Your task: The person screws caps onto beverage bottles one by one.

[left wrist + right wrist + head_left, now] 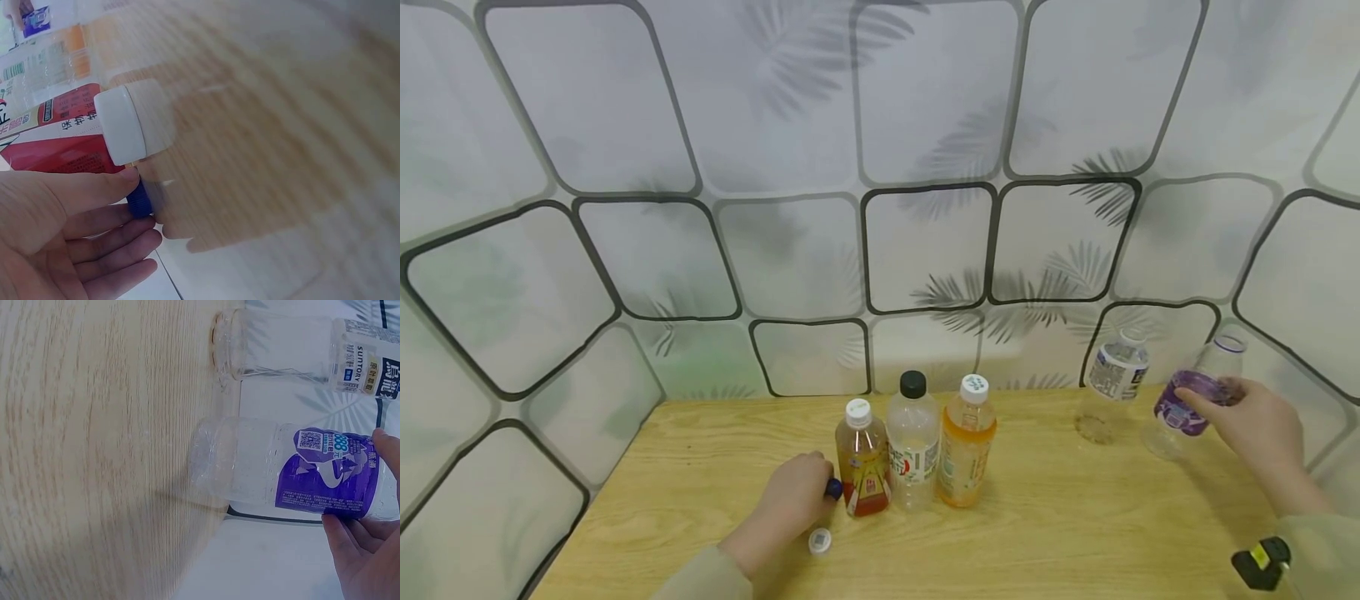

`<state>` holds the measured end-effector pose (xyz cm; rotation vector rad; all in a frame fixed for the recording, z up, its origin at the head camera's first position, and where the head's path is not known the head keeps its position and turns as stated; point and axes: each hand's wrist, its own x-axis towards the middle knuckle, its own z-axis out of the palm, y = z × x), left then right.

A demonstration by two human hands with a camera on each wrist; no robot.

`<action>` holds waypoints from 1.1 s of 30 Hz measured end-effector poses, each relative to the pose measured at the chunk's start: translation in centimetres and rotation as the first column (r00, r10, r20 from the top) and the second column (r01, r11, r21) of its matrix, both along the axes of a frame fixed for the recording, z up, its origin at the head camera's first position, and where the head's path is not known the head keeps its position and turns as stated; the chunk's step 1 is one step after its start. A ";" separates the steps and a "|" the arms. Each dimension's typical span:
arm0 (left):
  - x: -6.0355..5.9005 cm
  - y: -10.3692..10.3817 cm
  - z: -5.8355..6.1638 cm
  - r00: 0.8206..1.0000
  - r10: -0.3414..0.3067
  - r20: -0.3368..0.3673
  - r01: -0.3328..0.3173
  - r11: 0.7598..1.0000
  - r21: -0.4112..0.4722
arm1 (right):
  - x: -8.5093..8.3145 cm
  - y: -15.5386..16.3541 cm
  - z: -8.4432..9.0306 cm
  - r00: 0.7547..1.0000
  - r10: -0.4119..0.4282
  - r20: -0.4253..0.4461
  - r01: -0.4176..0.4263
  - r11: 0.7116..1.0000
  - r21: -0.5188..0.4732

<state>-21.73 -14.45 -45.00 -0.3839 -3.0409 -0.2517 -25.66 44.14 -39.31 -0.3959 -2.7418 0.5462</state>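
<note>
Blue cap [834,488] pinched in left hand [790,507] by the red-label bottle [863,460] — far left of the open purple-label bottle [1197,397], upright at the table's [1060,533] right edge, right hand [1262,425] wrapped round it.

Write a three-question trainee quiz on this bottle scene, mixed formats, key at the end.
1. True or false: the purple-label bottle held by the right hand has no cap on.
2. How many capped bottles stand in the row at the middle of the table?
3. What does the left hand pinch? A) white cap B) blue cap C) bottle label

Key:
1. True; its neck is open.
2. Three: red-label bottle, clear bottle, orange bottle.
3. B; the loose white cap lies on the table by that hand.
</note>
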 end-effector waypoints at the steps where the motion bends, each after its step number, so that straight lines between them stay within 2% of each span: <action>1: 0.0 0.0 0.0 1.000 0.001 -0.001 -0.001 1.000 -0.003 | 0.0 0.0 0.1 1.000 0.001 0.000 -0.001 1.000 0.001; 10: -0.5 0.3 0.0 1.000 0.008 0.009 -0.008 1.000 -0.014 | 0.1 -0.1 0.5 1.000 -0.001 0.018 0.001 1.000 0.015; 20: -0.6 0.4 0.1 1.000 0.009 0.008 -0.009 1.000 -0.022 | 0.0 0.1 1.0 0.999 0.037 0.006 -0.037 0.999 0.010; 33: -0.7 0.4 0.1 0.999 0.020 0.024 -0.020 1.000 -0.016 | 1.6 -1.8 3.7 0.992 0.116 -0.047 -0.111 0.990 0.090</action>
